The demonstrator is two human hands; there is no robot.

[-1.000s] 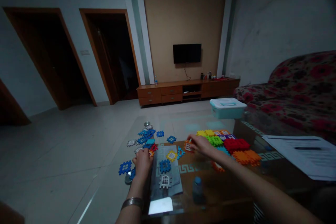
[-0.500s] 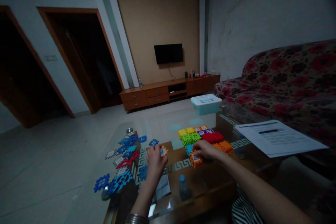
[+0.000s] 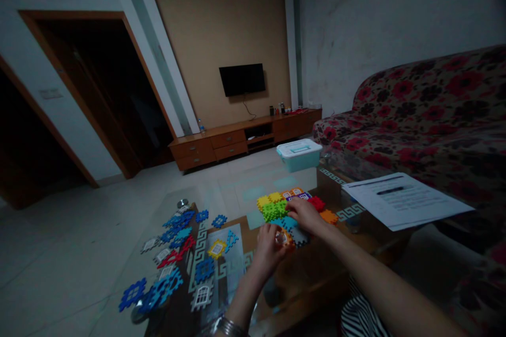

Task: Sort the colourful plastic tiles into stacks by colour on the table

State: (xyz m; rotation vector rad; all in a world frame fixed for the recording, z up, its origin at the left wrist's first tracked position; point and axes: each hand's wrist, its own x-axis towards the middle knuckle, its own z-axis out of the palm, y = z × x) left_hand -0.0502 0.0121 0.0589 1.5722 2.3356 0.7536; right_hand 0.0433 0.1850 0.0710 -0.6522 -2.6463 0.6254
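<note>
Touching the left side of an orange window piece (image 3: 284, 239) with our left hand (image 3: 269, 246), we have its fingers curled in at the edge; whether they pinch it or only lie against it, we cannot tell. This piece lies on the glass table (image 3: 312, 271), at the near side of the colour groups. Our right hand (image 3: 307, 216) is just beyond it, fingers bunched together and pointing down between the green pieces (image 3: 272, 211) and the purple piece (image 3: 303, 196); what they pinch, if anything, we cannot make out. Around that hand we see the yellow pieces (image 3: 269, 200) behind the green, light blue pieces (image 3: 288, 222) beneath the palm, and red pieces (image 3: 317, 203) and orange pieces (image 3: 329, 216) on its far right. To the left of our hands, well apart from the groups, we have a yellow window piece (image 3: 217, 249) next to a light blue triangle (image 3: 231, 241), then a blue square (image 3: 204, 269) and a white window piece (image 3: 202, 296) nearer to us. Further left lies a loose spread with red frames (image 3: 177, 253) and a dark blue square (image 3: 132, 294) at its near end. Bracelets (image 3: 230, 327) circle our left wrist. Beyond the groups stands a teal box (image 3: 299, 158) with a white lid, and printed sheets (image 3: 407, 200) lie at the right.
</note>
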